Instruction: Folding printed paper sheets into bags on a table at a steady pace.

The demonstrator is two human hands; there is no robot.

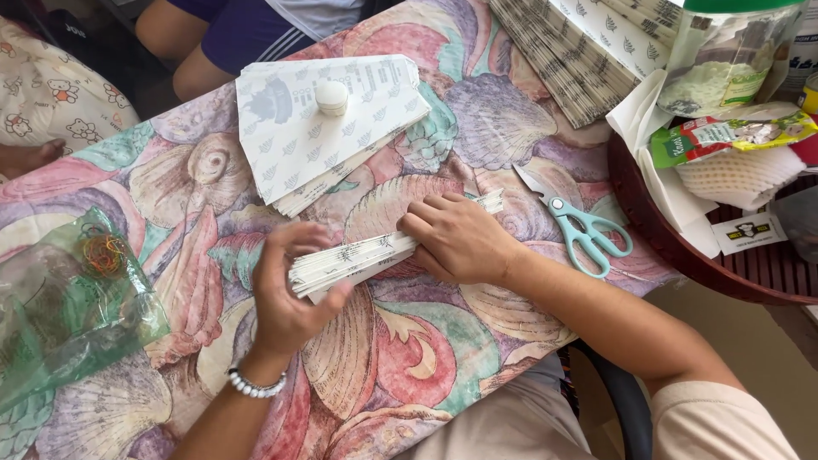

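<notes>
Head view. Round dark red tray [648,230] at right edge of the table: holds a clear plastic jar [724,60] with green lid and pale contents, a green and red snack packet [733,135], white foam netting [737,177] and white paper sheets. Clear green plastic bag [68,307] at left, with coloured rubber bands [104,253] inside.

Bundle of folded paper sheets [362,258] lies on the shell-print tablecloth [409,358], near the middle, slanting up to the right. Left hand [290,294] curls around its near left end, thumb below, fingers over the top, gripping. Right hand [456,238] rests palm down on the bundle's right part, fingers bent, pressing; whether it grips I cannot tell.

Teal-handled scissors [579,230] lie just right of the right hand, shut. Above the bundle, a stack of white printed paper [315,128] with a small white round cap [332,97] on top. More folded paper stacks [571,51] at top right. Another person's arm [192,51] at the far edge.
</notes>
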